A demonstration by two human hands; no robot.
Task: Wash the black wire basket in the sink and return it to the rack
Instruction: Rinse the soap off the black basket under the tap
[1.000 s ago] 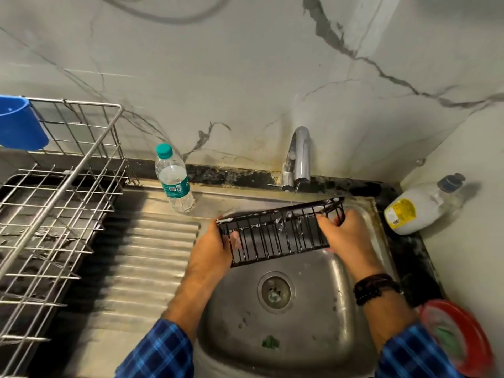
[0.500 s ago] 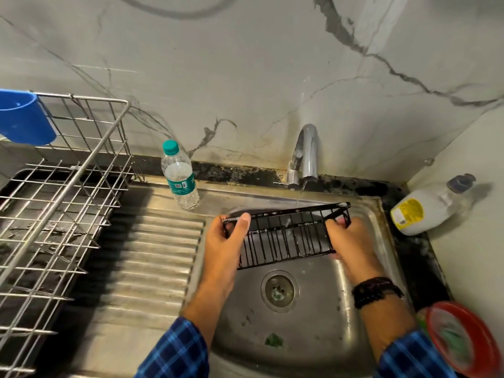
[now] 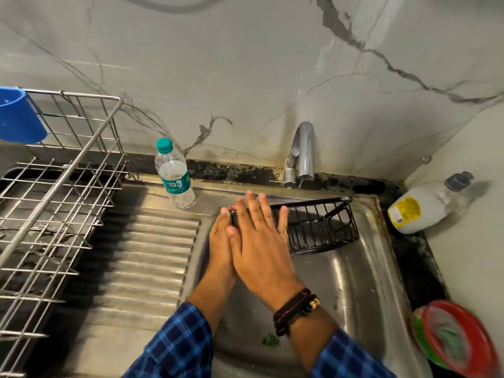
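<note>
The black wire basket (image 3: 320, 227) is held in the steel sink (image 3: 362, 282) under the chrome tap (image 3: 301, 154), where a thin stream of water runs. My left hand (image 3: 221, 241) grips the basket's left end, thumb over the rim. My right hand (image 3: 259, 241) lies flat with straight fingers across the basket's left part, partly covering my left hand. The basket's right end is free. The steel dish rack (image 3: 54, 192) stands at the far left on the counter.
A water bottle (image 3: 174, 175) stands on the ribbed drainboard (image 3: 152, 255) behind the sink's left corner. A blue cup (image 3: 19, 115) hangs on the rack. A white soap bottle (image 3: 425, 205) lies at right. A red-and-green dish (image 3: 455, 339) sits at front right.
My right hand has let go of the basket's right end and moved left, now flat over the left part. The basket's right end has swung down and away.
</note>
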